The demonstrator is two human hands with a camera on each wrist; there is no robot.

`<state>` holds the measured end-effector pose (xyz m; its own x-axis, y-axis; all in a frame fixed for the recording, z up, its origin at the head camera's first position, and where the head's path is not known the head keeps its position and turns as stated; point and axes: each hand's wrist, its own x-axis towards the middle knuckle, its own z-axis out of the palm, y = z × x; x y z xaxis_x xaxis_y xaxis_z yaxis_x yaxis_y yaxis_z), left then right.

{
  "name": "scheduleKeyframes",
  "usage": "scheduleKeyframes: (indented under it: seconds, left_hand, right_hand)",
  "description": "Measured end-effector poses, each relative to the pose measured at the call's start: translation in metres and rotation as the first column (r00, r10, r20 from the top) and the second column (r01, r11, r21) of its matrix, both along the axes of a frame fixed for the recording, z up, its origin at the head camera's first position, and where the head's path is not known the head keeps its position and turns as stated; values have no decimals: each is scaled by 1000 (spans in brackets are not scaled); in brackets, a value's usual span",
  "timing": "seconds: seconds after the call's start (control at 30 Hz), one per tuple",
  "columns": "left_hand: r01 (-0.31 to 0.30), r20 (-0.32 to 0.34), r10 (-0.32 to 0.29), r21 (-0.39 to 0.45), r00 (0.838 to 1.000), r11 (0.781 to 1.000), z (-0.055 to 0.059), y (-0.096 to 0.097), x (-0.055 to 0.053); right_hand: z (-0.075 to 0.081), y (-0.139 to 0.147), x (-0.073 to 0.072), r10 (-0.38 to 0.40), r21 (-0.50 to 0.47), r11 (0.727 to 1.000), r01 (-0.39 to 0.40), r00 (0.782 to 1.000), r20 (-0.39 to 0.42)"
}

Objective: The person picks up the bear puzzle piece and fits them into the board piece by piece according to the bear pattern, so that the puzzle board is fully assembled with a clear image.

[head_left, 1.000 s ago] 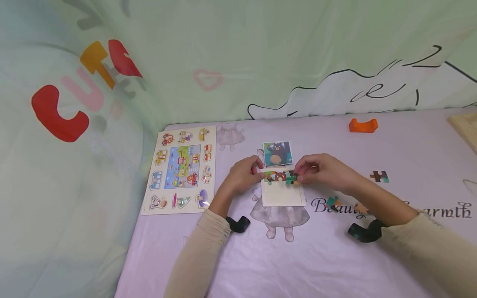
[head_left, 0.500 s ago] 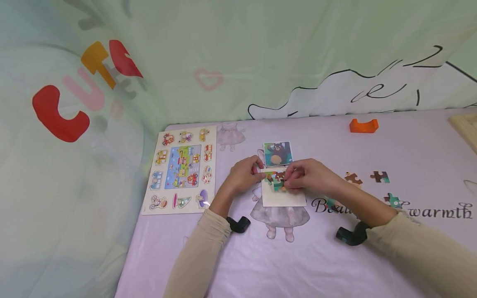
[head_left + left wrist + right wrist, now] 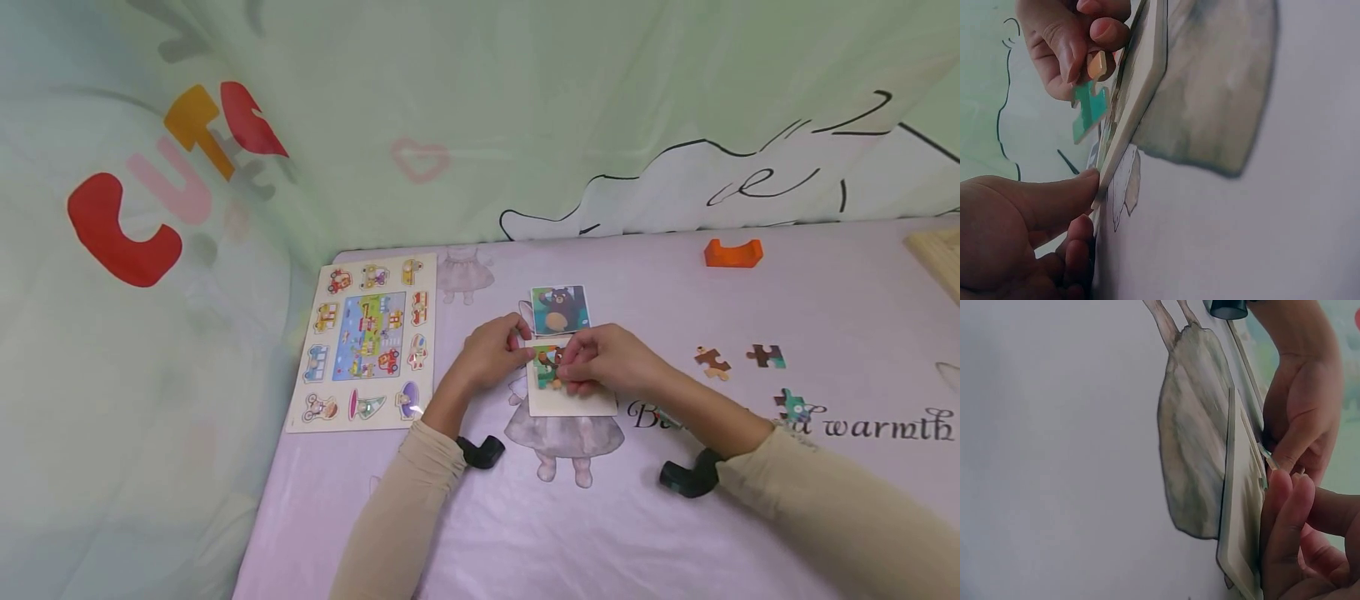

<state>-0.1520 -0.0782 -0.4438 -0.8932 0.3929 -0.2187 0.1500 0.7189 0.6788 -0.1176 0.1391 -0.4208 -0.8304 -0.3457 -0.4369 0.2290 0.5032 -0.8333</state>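
Observation:
A small cream puzzle board point(image 3: 572, 404) lies flat with jigsaw pieces along its upper part, showing a brown bear's face. My left hand point(image 3: 491, 350) grips the board's left edge, thumb at the corner in the left wrist view. Over the middle of the board, my right hand point(image 3: 611, 360) pinches a teal jigsaw piece point(image 3: 1090, 107) with an orange part. That piece is tilted close above the board, and the right fingers partly hide it and the bear picture. Just behind the board sits a square bear picture card point(image 3: 560, 310).
Loose jigsaw pieces lie to the right: a brown one point(image 3: 711, 362), a brown-and-teal one point(image 3: 765, 356) and a teal one point(image 3: 791, 406). Another is mostly hidden by the right forearm. A vehicle peg puzzle point(image 3: 300, 417) lies left; an orange block point(image 3: 733, 255) stands behind.
My right hand has moved left and slightly nearer across the board, carrying the teal piece from the right end towards the middle. Its forearm has uncovered loose pieces. The left hand stays put.

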Motion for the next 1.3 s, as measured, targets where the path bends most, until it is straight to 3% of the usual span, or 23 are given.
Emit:
scheduleKeyframes:
  seconds: [0.3,0.73,1.03,1.3]
  left_hand:
    - [1,3,-1,7,1000,1000,1,1,0]
    - [21,22,-21,14,1000,1000,0,-3,-2]
    - [78,39,-80,47,996,996,-3,-8,-5]
    - [70,40,-72,56,997,996,-2,-8,-4]
  right_hand:
    - [-2,-5,2,-28,24,999,28,1000,0]
    - [-5,-10,4,-29,168,984,51,991,-129]
    - [-5,-12,3,-44,195,979,67,991,-123]
    - [-6,-11,0,-48,201,977,70,992,-114]
